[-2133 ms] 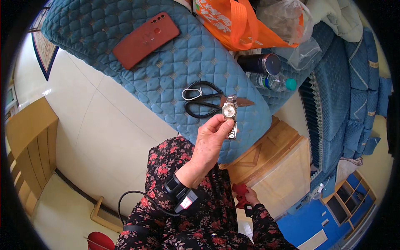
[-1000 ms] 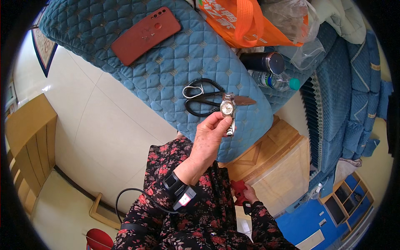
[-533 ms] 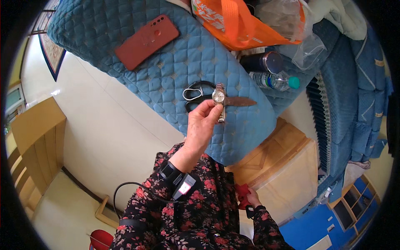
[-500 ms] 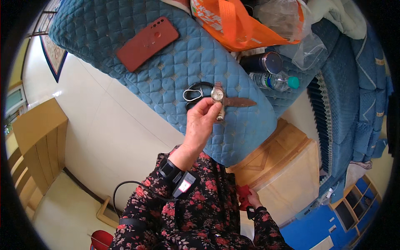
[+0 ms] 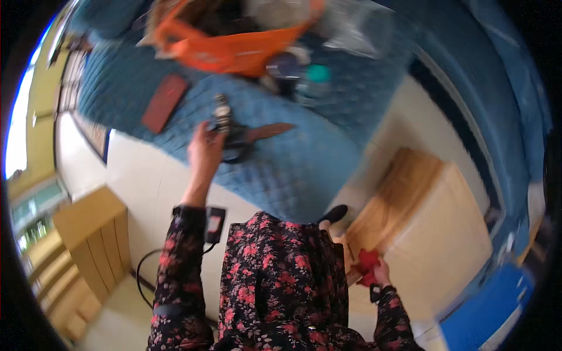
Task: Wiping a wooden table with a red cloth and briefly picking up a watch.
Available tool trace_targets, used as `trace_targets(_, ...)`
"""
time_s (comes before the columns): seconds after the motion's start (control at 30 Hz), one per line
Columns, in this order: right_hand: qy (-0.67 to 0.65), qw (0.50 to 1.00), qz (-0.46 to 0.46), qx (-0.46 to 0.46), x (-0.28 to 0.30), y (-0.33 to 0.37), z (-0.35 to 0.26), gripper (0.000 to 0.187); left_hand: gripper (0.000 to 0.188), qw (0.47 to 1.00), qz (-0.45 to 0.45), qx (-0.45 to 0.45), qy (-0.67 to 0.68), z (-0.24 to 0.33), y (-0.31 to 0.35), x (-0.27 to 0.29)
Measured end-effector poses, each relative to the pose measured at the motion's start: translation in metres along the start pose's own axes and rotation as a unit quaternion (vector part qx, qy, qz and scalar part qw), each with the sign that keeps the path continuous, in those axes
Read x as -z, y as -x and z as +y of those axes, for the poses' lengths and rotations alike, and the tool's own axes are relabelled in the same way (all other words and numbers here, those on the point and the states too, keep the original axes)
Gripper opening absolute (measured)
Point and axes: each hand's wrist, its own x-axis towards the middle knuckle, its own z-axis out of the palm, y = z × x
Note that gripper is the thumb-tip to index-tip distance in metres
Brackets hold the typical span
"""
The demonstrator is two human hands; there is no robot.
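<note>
My left hand (image 5: 205, 143) is closed at the lower end of a metal-band wristwatch (image 5: 222, 114), pinching it just over the blue quilted cover (image 5: 304, 169). Right beside it lie a dark looped strap (image 5: 236, 146), blurred, and a flat brown pointed strap (image 5: 270, 131). Low on the right, my right hand (image 5: 381, 274) is closed on a crumpled red cloth (image 5: 367, 262), next to a wooden table (image 5: 433, 245).
A dark red phone (image 5: 165, 103) lies on the cover at left. Behind are an orange bag (image 5: 234, 52), a dark round-topped container (image 5: 285, 65), a green-capped bottle (image 5: 318, 75) and clear plastic (image 5: 363, 29). A wooden cabinet (image 5: 93, 240) stands left.
The view has turned, shifting the bed leftward. My left hand has moved the watch left, away from the brown strap. My right hand still grips the red cloth, which shows more fully.
</note>
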Motion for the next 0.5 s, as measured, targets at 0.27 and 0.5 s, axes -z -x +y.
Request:
trace_targets(0.27, -0.23, 0.926, 0.295, 0.048, 0.066, -0.032, 0.062, 0.035, 0.028, 0.986, -0.105, -0.1, 0.079, 0.025, 0.126, -0.054)
trace_targets(0.5, -0.017, 0.886, 0.433, -0.163, 0.058, -0.115, 0.035, 0.062, 0.016, 0.91, -0.389, -0.097, 0.102, 0.139, 0.25, -0.14)
